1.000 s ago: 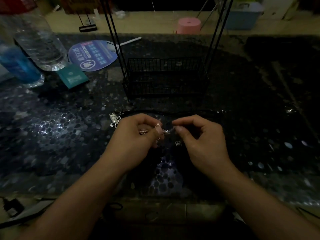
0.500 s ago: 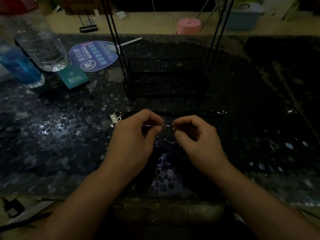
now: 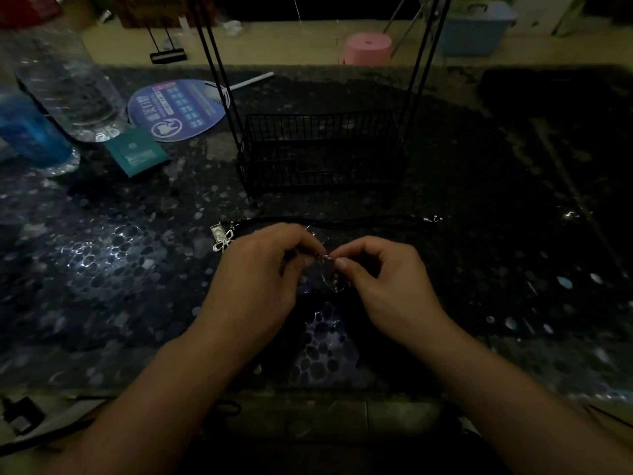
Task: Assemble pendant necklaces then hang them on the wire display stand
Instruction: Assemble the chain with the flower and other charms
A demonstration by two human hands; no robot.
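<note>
Now that the pink pendant has slipped from sight, left hand (image 3: 260,269) and right hand (image 3: 387,275) pinch one silver chain (image 3: 325,258) between fingertips; assembly looks unfinished, stand (image 3: 318,149) bare.

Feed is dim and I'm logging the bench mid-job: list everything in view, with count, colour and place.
stand: 1, black wire, basket base, table centre back
cord: 1, black, lying in front of stand
charm: 1, silver, at cord's left end
chain: 1, silver, pinched between both hands
fan: 1, blue, back left
packet: 1, teal, by fan
bottles: 2, clear and blue, far left
stool: 1, pink, floor behind
bin: 1, pale blue, floor back right
left hand: pinching chain
right hand: pinching chain
</note>
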